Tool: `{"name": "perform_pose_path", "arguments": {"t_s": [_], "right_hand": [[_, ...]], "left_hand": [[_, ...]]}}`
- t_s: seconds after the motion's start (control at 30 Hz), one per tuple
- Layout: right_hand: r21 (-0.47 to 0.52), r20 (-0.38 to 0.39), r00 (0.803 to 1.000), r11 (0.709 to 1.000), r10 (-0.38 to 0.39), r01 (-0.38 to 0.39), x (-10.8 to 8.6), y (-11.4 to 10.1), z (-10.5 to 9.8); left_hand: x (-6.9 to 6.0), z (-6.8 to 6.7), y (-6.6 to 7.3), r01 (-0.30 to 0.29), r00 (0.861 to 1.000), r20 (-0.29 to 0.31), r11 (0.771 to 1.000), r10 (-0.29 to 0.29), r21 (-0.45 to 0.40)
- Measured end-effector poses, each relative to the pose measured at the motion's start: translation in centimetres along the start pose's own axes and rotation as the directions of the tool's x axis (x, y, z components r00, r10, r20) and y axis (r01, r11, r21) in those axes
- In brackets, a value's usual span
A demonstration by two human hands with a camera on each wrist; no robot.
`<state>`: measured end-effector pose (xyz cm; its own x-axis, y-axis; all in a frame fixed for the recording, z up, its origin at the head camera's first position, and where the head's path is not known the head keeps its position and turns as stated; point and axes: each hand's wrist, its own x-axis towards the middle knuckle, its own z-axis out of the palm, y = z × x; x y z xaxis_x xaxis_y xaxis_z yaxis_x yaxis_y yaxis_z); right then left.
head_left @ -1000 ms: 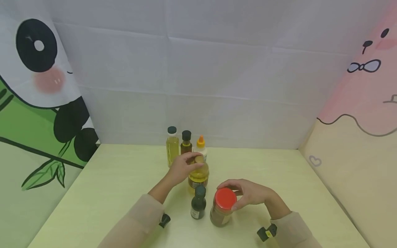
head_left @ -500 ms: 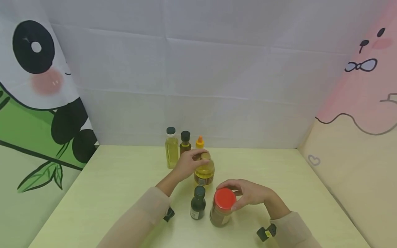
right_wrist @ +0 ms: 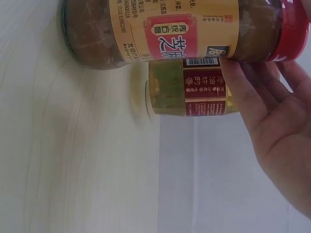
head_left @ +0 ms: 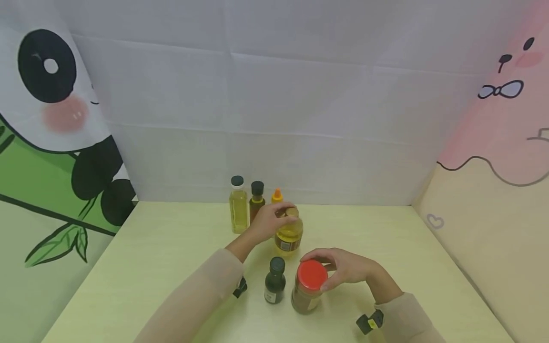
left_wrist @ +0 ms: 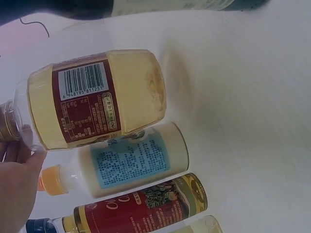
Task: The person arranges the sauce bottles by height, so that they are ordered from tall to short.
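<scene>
A left hand [head_left: 269, 221] grips a yellow bottle [head_left: 289, 237] beneath its fingers, the maroon label [left_wrist: 87, 107] showing barcode [left_wrist: 83, 81] 6 948195 811251. Closer to the person, the right hand [head_left: 348, 267] grasps a jar [head_left: 304, 301] marked "芝麻" around its red lid [head_left: 312, 275].

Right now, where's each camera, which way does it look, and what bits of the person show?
Head: worn there, facing forward and down at the jar and gold-capped bottle; the left grip, right grip and sleeves show.
Left wrist: worn there, facing the gold-capped bottle, with the white bottle behind; part of the left grip shows at the left edge.
Right wrist: worn there, facing the jar; the right grip shows at the right.
Shared: both wrist views show the gold-capped bottle.
</scene>
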<state>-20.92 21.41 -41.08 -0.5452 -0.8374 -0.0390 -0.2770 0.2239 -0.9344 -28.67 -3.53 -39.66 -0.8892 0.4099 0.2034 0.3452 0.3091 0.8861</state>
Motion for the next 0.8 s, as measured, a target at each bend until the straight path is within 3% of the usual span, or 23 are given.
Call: {"name": "perform_pose_path", "arguments": {"t_s": [0.5, 0.8], "right_hand": [[0.011, -0.004, 1.0, 1.0, -0.004, 0.005, -0.1, 0.2, -0.1], [0.021, -0.007, 1.0, 1.0, -0.015, 0.015, -0.2, 0.3, 0.0]], "left_hand": [[2.3, 1.0, -0.7, 0.002, 1.0, -0.002, 1.0, -0.002, 0.009], [3.4, 1.9, -1.2, -0.022, 1.0, -0.01, 0.998, 0.021, -0.05]]}}
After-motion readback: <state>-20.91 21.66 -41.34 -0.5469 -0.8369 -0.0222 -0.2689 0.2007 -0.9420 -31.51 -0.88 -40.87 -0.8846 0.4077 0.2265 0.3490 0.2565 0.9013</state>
